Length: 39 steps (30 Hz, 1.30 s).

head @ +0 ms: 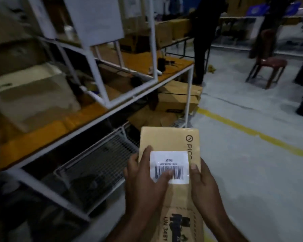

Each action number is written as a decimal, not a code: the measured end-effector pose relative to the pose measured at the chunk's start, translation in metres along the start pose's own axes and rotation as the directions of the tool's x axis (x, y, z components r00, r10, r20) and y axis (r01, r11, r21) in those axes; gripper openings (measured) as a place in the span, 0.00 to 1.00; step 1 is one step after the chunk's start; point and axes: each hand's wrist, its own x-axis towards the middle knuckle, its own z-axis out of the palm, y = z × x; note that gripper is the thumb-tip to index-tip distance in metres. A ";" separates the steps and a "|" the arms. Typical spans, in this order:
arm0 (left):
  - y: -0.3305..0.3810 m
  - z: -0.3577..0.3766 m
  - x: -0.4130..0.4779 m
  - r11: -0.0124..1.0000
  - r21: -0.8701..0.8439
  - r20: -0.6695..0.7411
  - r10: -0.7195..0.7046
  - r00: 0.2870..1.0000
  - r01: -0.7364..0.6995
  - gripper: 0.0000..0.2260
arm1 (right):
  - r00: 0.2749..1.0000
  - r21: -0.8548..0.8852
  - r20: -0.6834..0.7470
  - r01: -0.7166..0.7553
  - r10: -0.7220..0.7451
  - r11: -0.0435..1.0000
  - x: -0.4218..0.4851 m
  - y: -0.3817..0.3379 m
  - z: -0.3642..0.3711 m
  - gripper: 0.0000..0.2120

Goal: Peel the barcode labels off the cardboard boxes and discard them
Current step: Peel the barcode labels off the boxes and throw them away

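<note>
While both hands hold it up at 6 o'clock of the view, close to the body and clear of any surface, the brown rectangular cardboard box point(166, 138) reads as light and stiff: its faces are flat and its edges crisp, so it should bear a firm squeeze without buckling. The left hand point(143, 186) grips its 9 o'clock edge, fingers curled round the side and the left thumb point(167, 173) pressed flat across the bars of the white rectangular paper barcode label point(170, 158). The right hand point(203, 187) grips the 3 o'clock edge, its right thumb point(193, 167) lying on top just beside the label's right margin; the fingers beneath are hidden. The label lies flush on the upper face, no corner lifted yet. It is probably thin and quick to tear, so the best purchase is a nail under a bare corner, at the label's 11 or 1 o'clock, then a slow, low pull. The box's long axis runs from 6 to 12 o'clock, away from the person. The label's print is upside down to the wearer, numbers toward 12 and bars toward 6, and black lettering runs along the 3 o'clock edge. A white metal shelving rack point(98, 81) stands from 9 to 11 o'clock.
</note>
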 end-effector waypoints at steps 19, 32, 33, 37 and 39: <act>-0.089 -0.138 0.252 0.996 -0.086 -0.748 -0.060 0.661 -0.007 0.18 | 0.770 0.291 0.434 0.373 -0.469 0.881 0.224 -0.154 0.270 0.19; -0.163 -0.188 0.348 0.999 0.046 -0.855 0.034 0.517 0.009 0.17 | 0.613 0.425 0.477 0.468 -0.630 0.775 0.281 -0.197 0.404 0.18; -0.171 -0.191 0.353 0.999 0.053 -0.853 0.042 0.521 0.007 0.17 | 0.624 0.418 0.461 0.475 -0.631 0.774 0.281 -0.196 0.412 0.20; -0.198 -0.200 0.373 0.997 0.077 -0.847 0.068 0.527 -0.005 0.17 | 0.675 0.367 0.409 0.495 -0.615 0.788 0.283 -0.195 0.442 0.25; -0.209 -0.203 0.382 0.997 0.076 -0.849 0.071 0.523 -0.013 0.17 | 0.685 0.342 0.397 0.508 -0.611 0.791 0.286 -0.197 0.456 0.25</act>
